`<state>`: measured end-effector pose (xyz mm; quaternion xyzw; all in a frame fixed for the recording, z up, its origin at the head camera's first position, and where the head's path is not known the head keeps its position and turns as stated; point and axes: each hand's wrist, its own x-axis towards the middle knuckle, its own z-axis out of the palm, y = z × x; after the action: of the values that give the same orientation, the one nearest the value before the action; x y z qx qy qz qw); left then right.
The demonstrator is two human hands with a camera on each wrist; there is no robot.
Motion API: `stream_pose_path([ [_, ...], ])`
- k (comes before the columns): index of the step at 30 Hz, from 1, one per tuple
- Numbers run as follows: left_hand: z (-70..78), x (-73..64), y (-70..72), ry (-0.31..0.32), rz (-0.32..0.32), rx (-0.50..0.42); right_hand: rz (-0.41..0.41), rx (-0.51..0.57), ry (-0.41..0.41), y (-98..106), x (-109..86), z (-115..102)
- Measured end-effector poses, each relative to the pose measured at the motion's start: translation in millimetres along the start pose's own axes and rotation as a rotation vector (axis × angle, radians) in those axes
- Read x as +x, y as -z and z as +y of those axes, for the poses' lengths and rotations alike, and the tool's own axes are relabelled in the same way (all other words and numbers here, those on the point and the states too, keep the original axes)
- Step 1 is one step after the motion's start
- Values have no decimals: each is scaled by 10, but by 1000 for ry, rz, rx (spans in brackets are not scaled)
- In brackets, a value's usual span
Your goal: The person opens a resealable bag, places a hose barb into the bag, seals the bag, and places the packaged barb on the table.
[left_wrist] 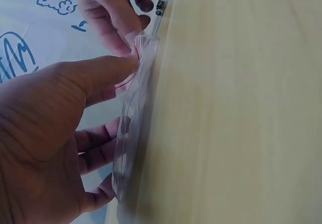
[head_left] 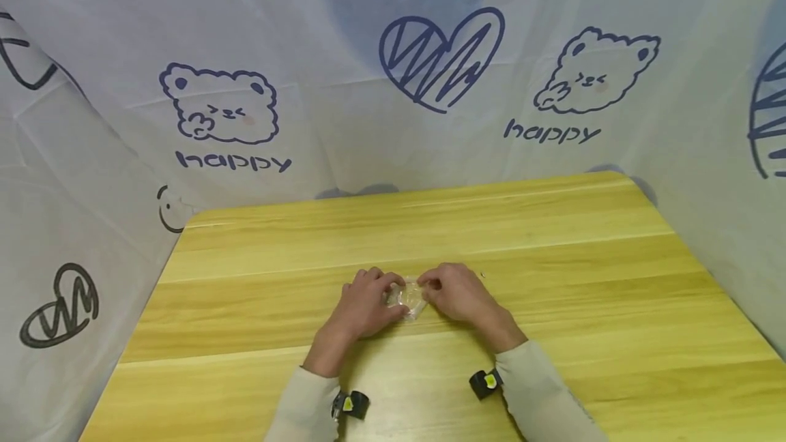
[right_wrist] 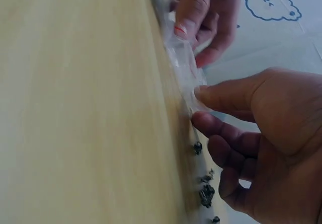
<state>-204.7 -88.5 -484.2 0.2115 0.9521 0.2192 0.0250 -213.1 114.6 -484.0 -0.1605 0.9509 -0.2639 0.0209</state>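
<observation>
A clear plastic zip bag (head_left: 410, 297) with a red line along its opening lies low over the table between both hands. My left hand (head_left: 366, 302) grips the bag from its left side, the thumb (left_wrist: 108, 73) on its near face by the red line and the other fingers behind it. At the opposite side, my right hand (head_left: 457, 294) pinches the edge of the bag (right_wrist: 183, 65) between thumb and index finger. The remaining right fingers (right_wrist: 229, 153) are curled loosely. The bag looks flat, and its contents do not show distinctly.
Several small dark pieces (right_wrist: 206, 195), perhaps screws, lie on the wooden table (head_left: 258, 258) beside the right hand. A white cloth (head_left: 344, 128) with bear and heart drawings hangs behind the table and along its sides. Each wrist wears a black strap device (head_left: 485, 383).
</observation>
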Motion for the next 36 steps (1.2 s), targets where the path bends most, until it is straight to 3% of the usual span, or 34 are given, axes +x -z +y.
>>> stream_pose_path([
  [11,-60,-15,19,-70,-34,-14,-46,78,15,35,13,61],
  [25,-74,-47,42,-137,-56,93,-36,53,34,-4,33,34],
  [31,-75,-48,54,-175,-62,96,5,56,25,-14,33,12],
  [36,-75,-34,50,-162,-64,53,61,76,26,-10,31,19],
])
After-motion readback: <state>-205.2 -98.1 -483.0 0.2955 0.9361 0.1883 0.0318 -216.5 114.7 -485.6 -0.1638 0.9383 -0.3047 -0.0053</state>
